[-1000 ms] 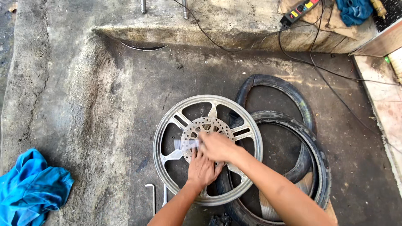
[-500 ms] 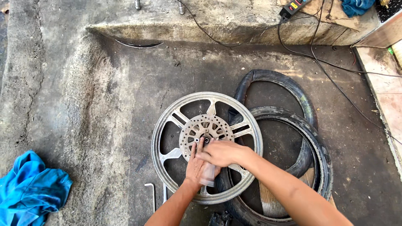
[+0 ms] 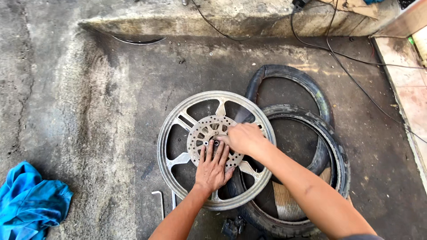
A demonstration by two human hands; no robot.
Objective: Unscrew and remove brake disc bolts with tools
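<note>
In the middle of the frame a metal wheel (image 3: 216,150) lies flat on the concrete floor (image 3: 89,111), partly over a black tyre (image 3: 329,146) to its right, the left hand (image 3: 212,168) pressed open and flat on the brake disc (image 3: 212,140) while the right hand (image 3: 242,138) is curled closed at the hub.

The stained concrete floor (image 3: 111,111) carries a wheel rim (image 3: 178,124), tyres (image 3: 320,115), blue cloth (image 3: 31,204), and hex key (image 3: 159,201).
</note>
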